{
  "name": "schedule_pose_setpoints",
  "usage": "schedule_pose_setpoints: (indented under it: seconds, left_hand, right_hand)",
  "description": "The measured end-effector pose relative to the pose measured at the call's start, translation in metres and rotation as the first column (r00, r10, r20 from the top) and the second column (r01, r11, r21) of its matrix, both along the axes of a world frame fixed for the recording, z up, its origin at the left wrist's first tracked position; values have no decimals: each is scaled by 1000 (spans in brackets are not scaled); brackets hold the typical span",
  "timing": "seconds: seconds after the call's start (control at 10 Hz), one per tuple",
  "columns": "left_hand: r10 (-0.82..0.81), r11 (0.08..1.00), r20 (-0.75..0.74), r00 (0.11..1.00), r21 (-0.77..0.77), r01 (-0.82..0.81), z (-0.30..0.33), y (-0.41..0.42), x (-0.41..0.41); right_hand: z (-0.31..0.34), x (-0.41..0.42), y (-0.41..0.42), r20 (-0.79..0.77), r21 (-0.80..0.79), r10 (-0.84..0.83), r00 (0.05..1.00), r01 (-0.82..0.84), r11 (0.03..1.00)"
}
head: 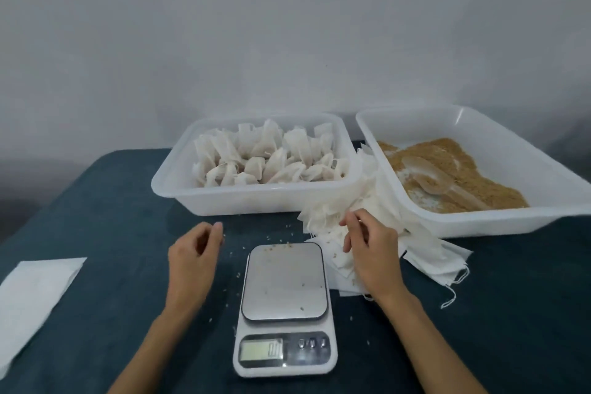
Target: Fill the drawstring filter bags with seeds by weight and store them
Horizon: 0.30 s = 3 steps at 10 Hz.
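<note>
- While the right hand rests on the heap of empty filter bags, its curled fingers pinch into the top sheets at the heap's near edge.
- Spread between the 2 white tubs and spilling toward the scale, that heap lies partly under the right wrist, its loose drawstrings trailing off to the right.
- Left of the scale, the left hand hovers above the dark blue tablecloth, fingers loosely curled and holding nothing, well apart from the heap.
- Between the 2 hands sits the scale, its steel platform bare but for a few stray seeds; the display digits are too blurred to read.
- Behind the left hand, the left tub holds filled bags packed together.
- At the right, the right tub holds brown seeds with a clear plastic spoon lying in them.
- Scattered seeds dot the cloth around the scale.
- At the far left edge lies a flat white sheet.
</note>
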State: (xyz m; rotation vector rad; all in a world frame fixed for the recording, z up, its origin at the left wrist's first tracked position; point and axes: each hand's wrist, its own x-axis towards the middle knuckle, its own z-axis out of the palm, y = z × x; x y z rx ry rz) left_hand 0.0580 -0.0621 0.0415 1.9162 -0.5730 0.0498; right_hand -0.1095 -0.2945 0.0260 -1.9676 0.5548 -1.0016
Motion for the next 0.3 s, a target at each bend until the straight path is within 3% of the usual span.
schedule_pose_setpoints:
  seconds: [0.1,0.3]
  left_hand:
    - [25,996,31,999,84,-27,-21,10,-2]
    - [61,997,39,997,38,-63,-22,8,2]
  right_hand:
    - [-6,-2,-1,-37,38,-23,999,24,999]
    - [7,-8,4,-46,26,-48,998,50,998]
